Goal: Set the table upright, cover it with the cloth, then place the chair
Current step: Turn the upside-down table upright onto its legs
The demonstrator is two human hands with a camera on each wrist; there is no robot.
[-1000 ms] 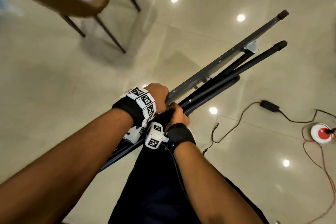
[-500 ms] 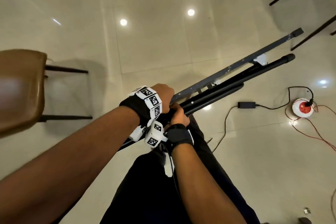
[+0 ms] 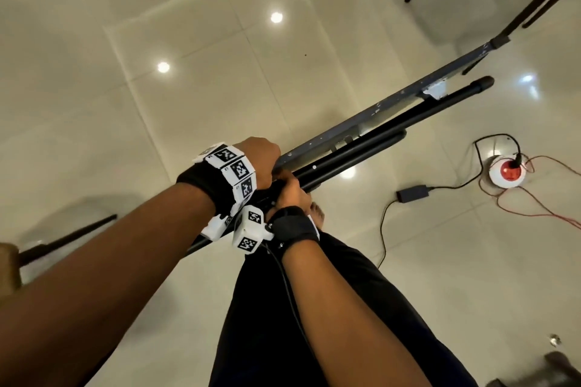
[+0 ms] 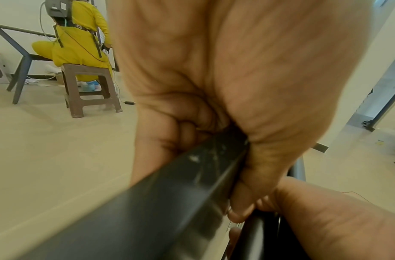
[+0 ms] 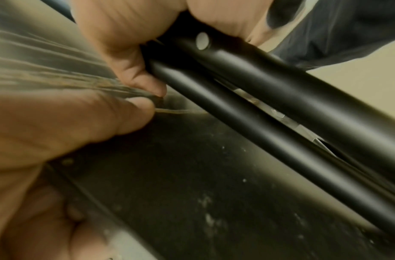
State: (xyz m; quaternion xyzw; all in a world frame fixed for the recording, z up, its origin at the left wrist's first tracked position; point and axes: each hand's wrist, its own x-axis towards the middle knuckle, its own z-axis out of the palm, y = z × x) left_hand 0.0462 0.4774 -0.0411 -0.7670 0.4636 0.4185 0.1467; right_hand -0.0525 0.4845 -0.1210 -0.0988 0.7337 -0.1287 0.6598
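The folded table [image 3: 386,104] hangs edge-on above the floor, its grey-blue top running away to the upper right. My left hand [image 3: 261,160] grips the near edge of the top [image 4: 169,202]. Close beside it, my right hand [image 3: 290,192] is curled round the black leg tubes [image 3: 408,122], which lie folded against the underside [image 5: 192,193]. In the right wrist view the tubes [image 5: 281,105] run out from under my right hand's fingers [image 5: 129,35]. A brown chair [image 3: 6,264] shows at the left edge, one dark leg pointing in. No cloth is in view.
Another chair's dark legs [image 3: 531,6] stand at top right. A power adapter [image 3: 412,193], a red-and-white socket reel [image 3: 506,173] and red wires [image 3: 550,207] lie on the tiled floor to the right. A person in yellow [image 4: 78,40] sits on a stool [image 4: 89,84] far left.
The view has swung round: the brown chair slid from top left to the lower left edge, and another chair's legs came in at top right. Both hands keep the same hold on the table.
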